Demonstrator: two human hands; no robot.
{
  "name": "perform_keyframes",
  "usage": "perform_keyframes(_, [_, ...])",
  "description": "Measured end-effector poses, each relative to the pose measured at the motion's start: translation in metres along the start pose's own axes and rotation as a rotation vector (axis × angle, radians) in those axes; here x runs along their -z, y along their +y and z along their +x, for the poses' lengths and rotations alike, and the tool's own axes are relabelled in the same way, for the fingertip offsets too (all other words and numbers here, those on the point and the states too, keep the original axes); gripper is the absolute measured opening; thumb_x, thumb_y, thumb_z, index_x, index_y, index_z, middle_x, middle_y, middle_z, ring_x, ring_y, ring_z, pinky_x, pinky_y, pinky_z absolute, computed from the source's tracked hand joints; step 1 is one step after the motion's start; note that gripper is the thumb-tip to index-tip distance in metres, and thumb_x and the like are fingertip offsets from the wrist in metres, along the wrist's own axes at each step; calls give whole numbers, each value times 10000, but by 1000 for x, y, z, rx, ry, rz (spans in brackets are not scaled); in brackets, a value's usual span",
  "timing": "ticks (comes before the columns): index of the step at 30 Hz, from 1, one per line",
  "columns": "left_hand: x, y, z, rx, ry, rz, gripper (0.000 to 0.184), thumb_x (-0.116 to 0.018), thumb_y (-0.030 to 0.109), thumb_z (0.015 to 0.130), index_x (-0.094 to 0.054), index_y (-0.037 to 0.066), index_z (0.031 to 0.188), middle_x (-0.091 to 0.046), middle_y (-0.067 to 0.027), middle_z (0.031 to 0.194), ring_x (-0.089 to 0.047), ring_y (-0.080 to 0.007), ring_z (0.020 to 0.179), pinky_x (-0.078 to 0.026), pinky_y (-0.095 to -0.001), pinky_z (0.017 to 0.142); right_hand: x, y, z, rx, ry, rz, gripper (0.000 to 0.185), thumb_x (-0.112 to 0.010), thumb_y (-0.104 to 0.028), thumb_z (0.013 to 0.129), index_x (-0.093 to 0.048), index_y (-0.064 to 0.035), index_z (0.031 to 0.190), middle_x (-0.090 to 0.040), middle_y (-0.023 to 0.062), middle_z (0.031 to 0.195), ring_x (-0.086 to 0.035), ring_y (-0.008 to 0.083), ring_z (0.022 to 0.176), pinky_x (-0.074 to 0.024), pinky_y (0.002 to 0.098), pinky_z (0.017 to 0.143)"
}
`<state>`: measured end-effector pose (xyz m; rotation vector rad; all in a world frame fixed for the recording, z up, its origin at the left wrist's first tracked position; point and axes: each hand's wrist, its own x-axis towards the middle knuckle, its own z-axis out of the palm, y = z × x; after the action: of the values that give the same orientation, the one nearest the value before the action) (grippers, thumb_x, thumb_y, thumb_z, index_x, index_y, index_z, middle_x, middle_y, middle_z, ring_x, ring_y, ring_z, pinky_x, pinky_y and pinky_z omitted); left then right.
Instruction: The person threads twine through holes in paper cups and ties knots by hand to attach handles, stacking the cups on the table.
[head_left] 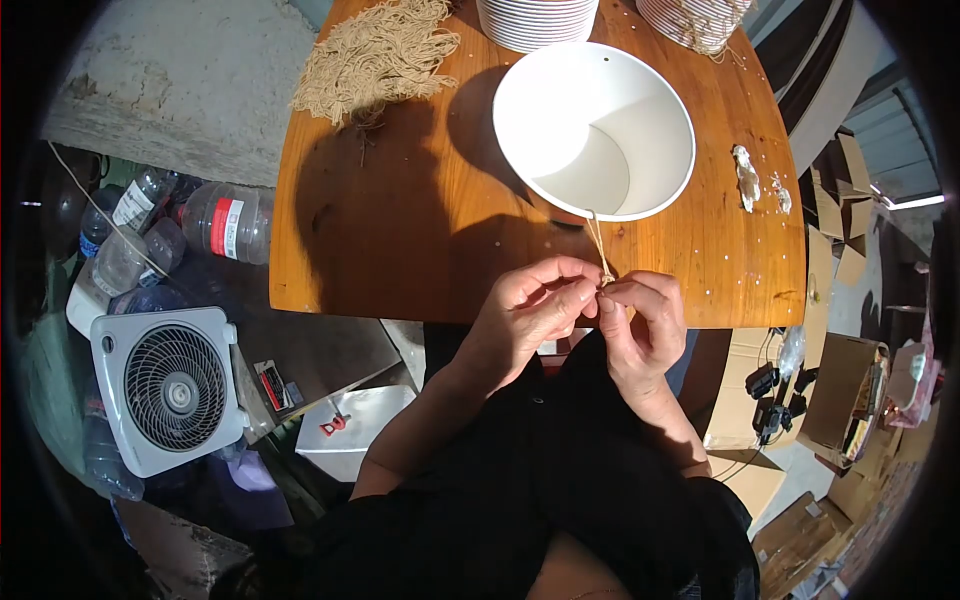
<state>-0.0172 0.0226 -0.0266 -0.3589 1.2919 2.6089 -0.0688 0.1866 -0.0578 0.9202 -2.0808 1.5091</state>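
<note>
A white paper bucket [640,130] lies tilted on the wooden table with its open mouth facing me. From its near rim a tan string [596,236] runs down to my fingers, where it forms a small knot. My left hand [535,315] pinches the string from the left, fingers curled. On the other side my right hand [645,330] pinches it too, its thumb and forefinger meeting the left fingertips at the knot. The string's loose ends are hidden by the fingers.
A heap of tan strings [375,60] covers the table's far left. Stacked white buckets [537,22] stand at the back, with another stack [695,20] carrying strings. White scraps [746,178] lie at right. Left of the wooden table [400,260] are a fan [175,390] and plastic bottles [230,222].
</note>
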Motion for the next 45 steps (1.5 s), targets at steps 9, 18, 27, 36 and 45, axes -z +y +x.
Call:
perform_keyframes(9, [3, -4, 2, -29, 40, 28, 165, -627, 110, 1040, -661, -11, 1146, -654, -11, 960, -492, -39, 759, -403, -220, 656, -5, -5, -12, -335, 4, 353, 170, -764, 39, 887, -667, 2, 1021, -636, 102, 1024, -611, 158, 893, -514, 272, 750])
perform_keyframes(18, [-2, -2, 1, -24, 43, 33, 197, -629, 119, 1040, -675, -30, 1161, -654, -18, 957, -531, -36, 794, -427, -215, 674, -1, -5, -13, -476, -22, 510, 182, -727, 50, 900, -635, 3, 1049, -586, 72, 1064, -571, 121, 863, -490, 250, 750])
perform_keyframes(27, [-2, -8, 2, -292, 53, 414, 204, -649, 98, 1030, -686, -39, 1176, -669, -36, 1057, -635, -53, 845, -526, -205, 732, -2, -8, -10, -496, 2, 439, 139, -706, 48, 908, -631, -8, 1011, -591, 53, 999, -552, 104, 844, -466, 236, 732])
perform_keyframes(36, [-6, -8, 2, -314, 95, 395, 129, -659, 18, 992, -670, -23, 1114, -663, -30, 987, -654, -53, 811, -534, -198, 655, 7, -17, -7, -534, -13, 473, 113, -699, 34, 915, -622, -14, 983, -611, 57, 982, -552, 106, 815, -456, 242, 716])
perform_keyframes(45, [-8, -3, 0, -286, 100, 385, 138, -645, 11, 998, -653, -29, 1129, -687, -44, 980, -664, -53, 804, -538, -202, 651, 5, -23, -4, -637, 63, 636, 151, -658, 21, 948, -582, -3, 1077, -586, 55, 1010, -554, 98, 861, -473, 232, 739])
